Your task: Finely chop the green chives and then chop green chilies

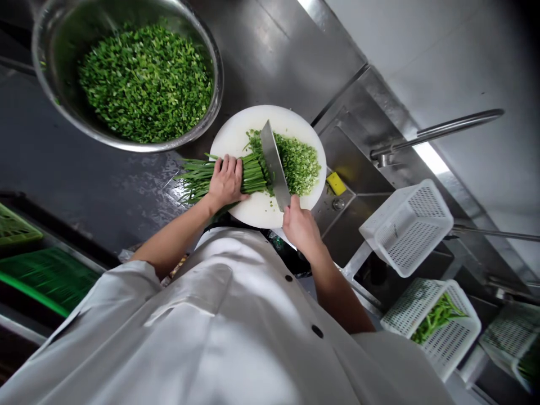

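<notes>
Steel counter (pixel 270 62) | bowl (pixel 152 147): chopped greens (pixel 147 84) | basket (pixel 453 344): green vegetables (pixel 436 319) | hands (pixel 226 183): stalks (pixel 254 175), cleaver (pixel 275 166)

White jacket (pixel 248 349), short sleeves (pixel 122 289), dark buttons (pixel 317 331), chest pocket (pixel 200 289).

1. The left forearm (pixel 177 236), bare, reaches forward and inward.
2. The left hand (pixel 226 181) lies palm down, fingers (pixel 231 165) bent and side by side, thumb (pixel 243 197) stretched out toward the right.
3. The right forearm (pixel 337 287), also bare, angles forward and inward.
4. The right hand (pixel 302 226) is curled into a grip, slightly farther back than the left.
</notes>
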`<state>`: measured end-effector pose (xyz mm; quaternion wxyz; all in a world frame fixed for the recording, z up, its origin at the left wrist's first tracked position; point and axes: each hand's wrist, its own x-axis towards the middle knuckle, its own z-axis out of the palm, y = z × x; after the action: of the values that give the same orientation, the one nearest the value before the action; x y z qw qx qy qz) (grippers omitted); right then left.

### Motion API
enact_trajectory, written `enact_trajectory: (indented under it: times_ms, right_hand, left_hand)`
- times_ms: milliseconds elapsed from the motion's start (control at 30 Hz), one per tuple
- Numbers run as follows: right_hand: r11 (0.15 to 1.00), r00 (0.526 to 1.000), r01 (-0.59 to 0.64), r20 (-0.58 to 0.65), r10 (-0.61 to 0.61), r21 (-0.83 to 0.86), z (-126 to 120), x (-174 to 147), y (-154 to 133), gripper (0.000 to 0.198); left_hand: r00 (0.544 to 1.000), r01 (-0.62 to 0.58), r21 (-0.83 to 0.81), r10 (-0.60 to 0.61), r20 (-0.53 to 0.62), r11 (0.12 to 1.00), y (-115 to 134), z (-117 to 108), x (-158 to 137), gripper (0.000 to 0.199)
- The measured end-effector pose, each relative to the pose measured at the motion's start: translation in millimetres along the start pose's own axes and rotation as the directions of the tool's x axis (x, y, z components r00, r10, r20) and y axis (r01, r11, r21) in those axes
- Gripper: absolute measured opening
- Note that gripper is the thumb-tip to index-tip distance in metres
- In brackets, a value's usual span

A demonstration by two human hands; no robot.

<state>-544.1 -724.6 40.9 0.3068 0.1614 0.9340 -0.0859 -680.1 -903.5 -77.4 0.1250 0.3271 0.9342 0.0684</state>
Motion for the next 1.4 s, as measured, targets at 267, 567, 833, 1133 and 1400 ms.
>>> enact_trajectory:
  times_ms: [267, 567, 833, 1133, 1400]
  right_hand:
    - [0.999, 0.991, 0.038, 0.133, -0.033, -0.036, -13, -13, -8, 0.039]
    - [0.995, 0.996, 0.088, -0.015, -0.087, 0.051, 18, 79, -28, 0.037]
    - [0.998, 0.996, 0.052, 0.075, -0.049, -0.033, -16, 8, -12, 0.036]
    - [0.996, 0.993, 0.091, 0.068, -0.091, 0.006, 12, 60, -37, 0.033]
    - [0.996, 0.997, 0.081, 0.0, -0.081, -0.037, -6, 34, -24, 0.037]
  left_hand:
    - [1.0, -0.024, 0.002, 0.024, 0.001, 1.0, 1, 3, 1, 0.108]
    - [1.0, -0.023, 0.004, 0.023, 0.001, 1.0, 5, 5, -1, 0.104]
    - [1.0, -0.015, 0.006, 0.015, -0.006, 1.0, 4, 2, -2, 0.104]
    - [1.0, -0.006, -0.027, 0.006, 0.001, 1.0, 5, 4, -1, 0.101]
    - [0.999, 0.032, -0.082, -0.033, -0.008, 0.996, 3, 7, -1, 0.111]
